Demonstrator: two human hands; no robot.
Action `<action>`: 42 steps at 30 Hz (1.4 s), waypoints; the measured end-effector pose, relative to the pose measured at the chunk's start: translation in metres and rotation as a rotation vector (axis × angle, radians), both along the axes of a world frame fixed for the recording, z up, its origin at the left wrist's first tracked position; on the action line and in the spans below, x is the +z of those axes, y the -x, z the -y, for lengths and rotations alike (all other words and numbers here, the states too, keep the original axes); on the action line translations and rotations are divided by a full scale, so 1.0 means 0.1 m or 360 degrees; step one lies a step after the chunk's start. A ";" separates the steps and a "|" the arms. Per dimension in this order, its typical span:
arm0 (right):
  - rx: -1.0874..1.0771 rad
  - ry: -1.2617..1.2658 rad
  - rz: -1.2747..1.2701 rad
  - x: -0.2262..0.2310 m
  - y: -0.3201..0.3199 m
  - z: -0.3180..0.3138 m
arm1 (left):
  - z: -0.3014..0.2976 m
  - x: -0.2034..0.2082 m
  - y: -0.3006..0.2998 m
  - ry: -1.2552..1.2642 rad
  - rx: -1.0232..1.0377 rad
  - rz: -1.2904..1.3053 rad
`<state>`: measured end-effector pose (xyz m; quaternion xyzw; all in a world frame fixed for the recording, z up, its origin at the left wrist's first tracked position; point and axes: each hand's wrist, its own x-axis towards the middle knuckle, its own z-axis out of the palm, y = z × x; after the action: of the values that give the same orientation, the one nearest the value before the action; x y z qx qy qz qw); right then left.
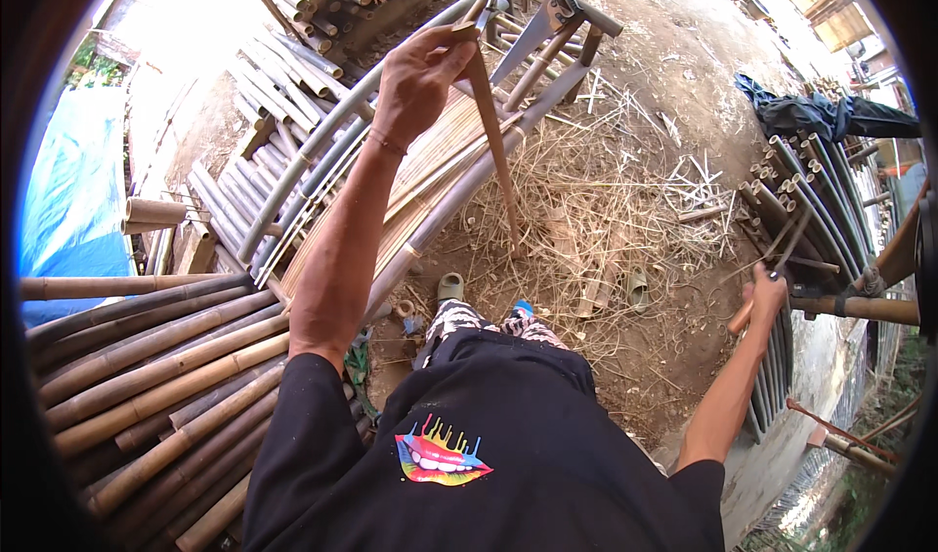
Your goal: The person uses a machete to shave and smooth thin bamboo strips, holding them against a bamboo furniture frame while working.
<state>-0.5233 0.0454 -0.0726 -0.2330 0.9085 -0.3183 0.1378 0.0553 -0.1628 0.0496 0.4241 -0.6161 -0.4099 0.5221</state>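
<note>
My left hand [422,78] is raised at the upper middle, fingers closed round the top of a long flat bamboo strip [496,147]. The strip slants down toward the ground. Beneath that arm stands a bamboo frame [430,234] with thin slats [445,161] along it. A handsaw [528,39] rests at its far end. Far out to the right, my right hand [766,295] grips a tool with a wooden handle [740,318]. A thin dark part above that hand may be its blade, but it blends into the poles behind.
Bamboo poles [166,357] are piled at the left, with more poles [821,195] leaning at the right. Shavings [586,200] litter the ground ahead, around a loose sandal [638,288]. A blue tarp [78,186] hangs at far left; dark cloth [831,112] drapes at right.
</note>
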 end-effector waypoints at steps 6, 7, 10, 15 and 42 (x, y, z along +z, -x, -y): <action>0.0323 -0.0060 0.1037 -0.13 -1.40 -0.47 | -0.12 0.25 0.33 0.0245 -0.0090 0.0465; 0.0438 0.0077 0.1085 -0.01 -1.74 -0.50 | -0.15 0.27 0.38 0.0197 -0.0180 0.0374; 0.0733 0.0556 0.0915 0.28 -2.54 -0.46 | -0.24 0.24 0.49 0.0257 -0.0130 0.0240; 0.1262 0.0880 0.0959 0.83 -3.09 -0.35 | -0.51 0.25 0.70 0.0419 -0.0243 0.0214; 0.1498 0.0723 0.0511 1.72 -3.39 -0.18 | -0.80 0.23 0.91 0.0531 -0.0446 0.0256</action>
<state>-0.1840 0.0630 0.0994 -0.5867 0.5821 -0.4421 0.3485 -0.0354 -0.0825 0.0727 0.2735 -0.7678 -0.3358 0.4721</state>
